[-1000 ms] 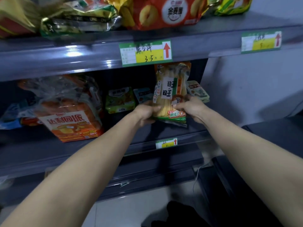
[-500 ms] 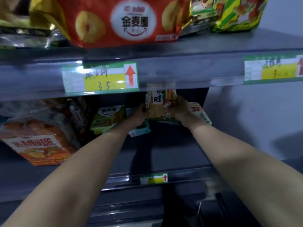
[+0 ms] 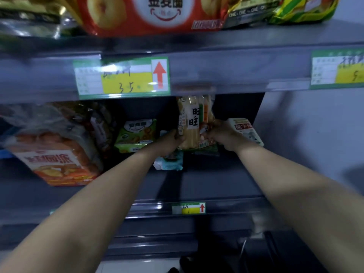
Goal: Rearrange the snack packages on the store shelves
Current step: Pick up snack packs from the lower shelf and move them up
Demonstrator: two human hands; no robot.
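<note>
A tall clear pack of pale rice crackers (image 3: 194,123) with a white label stands upright at the back of the middle shelf (image 3: 206,184). My left hand (image 3: 171,141) grips its lower left side and my right hand (image 3: 220,134) grips its lower right corner. A green snack pack (image 3: 136,135) leans to the left of it. A small light-blue pack (image 3: 169,163) lies under my left wrist. A white box-like pack (image 3: 246,131) sits just right of my right hand.
A big clear bag of orange pastries (image 3: 53,150) fills the shelf's left part. The upper shelf (image 3: 236,62) carries a large red biscuit bag (image 3: 153,14) and green-yellow packs (image 3: 303,8). Price tags (image 3: 122,77) hang on the shelf fronts. A grey wall (image 3: 315,134) stands to the right.
Both hands have carried the cracker pack from the shelf's front edge deeper in and stood it at the back. The view has tilted upward.
</note>
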